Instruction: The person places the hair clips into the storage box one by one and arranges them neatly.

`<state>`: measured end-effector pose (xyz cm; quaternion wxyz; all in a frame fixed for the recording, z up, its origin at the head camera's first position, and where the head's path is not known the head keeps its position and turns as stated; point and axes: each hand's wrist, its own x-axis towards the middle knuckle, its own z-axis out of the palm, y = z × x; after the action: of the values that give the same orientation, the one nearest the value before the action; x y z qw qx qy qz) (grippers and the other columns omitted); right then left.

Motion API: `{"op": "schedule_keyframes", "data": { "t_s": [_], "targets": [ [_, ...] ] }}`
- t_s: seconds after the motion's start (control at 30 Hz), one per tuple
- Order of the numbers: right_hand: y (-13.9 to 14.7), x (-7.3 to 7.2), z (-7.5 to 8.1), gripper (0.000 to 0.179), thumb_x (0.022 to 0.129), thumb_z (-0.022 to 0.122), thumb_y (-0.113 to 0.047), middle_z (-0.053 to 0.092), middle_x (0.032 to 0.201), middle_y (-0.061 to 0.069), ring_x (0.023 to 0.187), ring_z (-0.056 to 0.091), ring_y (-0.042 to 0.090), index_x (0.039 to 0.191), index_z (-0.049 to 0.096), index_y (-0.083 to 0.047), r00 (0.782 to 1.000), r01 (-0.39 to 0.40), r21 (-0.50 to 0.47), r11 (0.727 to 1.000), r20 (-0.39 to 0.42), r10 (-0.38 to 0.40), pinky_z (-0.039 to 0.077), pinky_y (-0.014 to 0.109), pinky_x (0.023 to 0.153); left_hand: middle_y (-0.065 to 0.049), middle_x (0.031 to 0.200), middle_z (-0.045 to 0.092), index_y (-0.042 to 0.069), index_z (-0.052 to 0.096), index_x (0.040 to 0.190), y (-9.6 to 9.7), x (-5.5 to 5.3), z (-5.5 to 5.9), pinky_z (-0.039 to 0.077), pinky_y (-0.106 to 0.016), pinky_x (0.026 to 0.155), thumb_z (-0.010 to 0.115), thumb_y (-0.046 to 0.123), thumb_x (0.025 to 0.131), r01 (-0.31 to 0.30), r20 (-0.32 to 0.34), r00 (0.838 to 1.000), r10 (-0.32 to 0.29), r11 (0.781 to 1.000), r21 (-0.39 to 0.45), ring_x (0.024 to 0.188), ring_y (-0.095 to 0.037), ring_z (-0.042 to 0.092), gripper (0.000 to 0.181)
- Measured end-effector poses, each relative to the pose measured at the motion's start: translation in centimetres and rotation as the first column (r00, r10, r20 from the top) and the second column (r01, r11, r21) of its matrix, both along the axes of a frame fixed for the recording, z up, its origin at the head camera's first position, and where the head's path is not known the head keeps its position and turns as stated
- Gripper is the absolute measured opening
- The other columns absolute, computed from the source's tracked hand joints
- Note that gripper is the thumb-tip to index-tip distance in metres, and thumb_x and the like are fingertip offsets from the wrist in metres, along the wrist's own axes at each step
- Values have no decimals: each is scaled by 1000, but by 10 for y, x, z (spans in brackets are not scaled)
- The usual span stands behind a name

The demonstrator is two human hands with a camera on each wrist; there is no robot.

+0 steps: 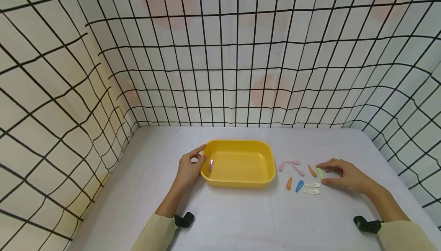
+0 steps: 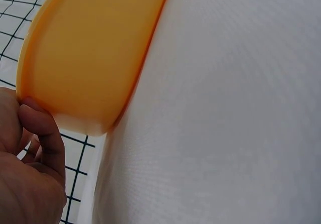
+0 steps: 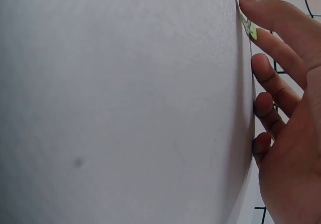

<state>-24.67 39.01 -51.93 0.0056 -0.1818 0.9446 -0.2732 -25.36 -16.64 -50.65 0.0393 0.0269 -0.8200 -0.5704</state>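
A yellow tray (image 1: 237,184) sits on the white tabletop, with one pink hair clip (image 1: 211,165) inside near its left wall. My left hand (image 1: 190,167) grips the tray's left rim; in the left wrist view, thumb and fingers meet at the edge of the tray (image 2: 90,53). To the right, the thumb and index finger of my right hand (image 1: 348,175) pinch a light green hair clip (image 1: 320,173) at its two ends. The right wrist view shows this green clip (image 3: 249,27) partly hidden by the thumb, the other fingers loosely bent.
Between tray and right hand lie several pink clips (image 1: 298,170), orange clips (image 1: 312,171) (image 1: 289,183), a blue clip (image 1: 299,186) and white clips (image 1: 311,192). A black wire grid (image 1: 220,69) backed with pale cloth stands behind and on both sides of the table.
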Motion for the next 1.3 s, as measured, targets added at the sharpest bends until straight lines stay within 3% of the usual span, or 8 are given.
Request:
{"op": "schedule_keyframes", "data": {
  "t_s": [0.23,0.5,0.77,1.13,1.3],
  "targets": [
    [-1,2,4,44,84,83,-36,56,95,-6,90,47,7,124,74,-18,999,34,-1,999,-36,-34,41,17,78,-6,94,57,31,67,138,2,-1,3,46,-21,44,68,25,95,5,-6,1000,-5,1000,-3,45,-14,48,44],
    [-8,0,9,43,82,86,-29,57,93,-6,82,44,10,121,74,-16,985,-10,-24,1000,-170,6,35,24,65,-7,92,58,29,67,138,2,0,1,47,-21,45,68,25,95,12,-15,1000,-12,1000,0,46,-14,50,43],
    [-35,-3,33,44,82,86,-31,55,94,-9,84,43,6,122,74,-17,973,-27,-20,999,-231,22,36,24,67,-7,91,58,31,68,137,1,2,0,47,-19,47,71,25,94,-7,-7,1000,7,1000,-9,47,-13,49,43],
    [-73,-10,55,43,82,86,-35,58,95,-2,85,46,18,121,75,-20,983,-7,-57,998,-185,-4,39,27,68,-7,91,59,30,69,136,0,4,-1,46,-20,45,70,25,94,5,-15,1000,-5,1000,7,46,-14,50,42],
    [-91,-14,64,43,82,86,-36,58,95,-2,85,46,15,121,75,-19,983,-7,-69,998,-185,-6,41,26,69,-7,92,58,30,68,137,1,3,0,47,-21,46,70,24,94,-6,6,1000,6,1000,4,48,-15,51,44]
  ]
}}
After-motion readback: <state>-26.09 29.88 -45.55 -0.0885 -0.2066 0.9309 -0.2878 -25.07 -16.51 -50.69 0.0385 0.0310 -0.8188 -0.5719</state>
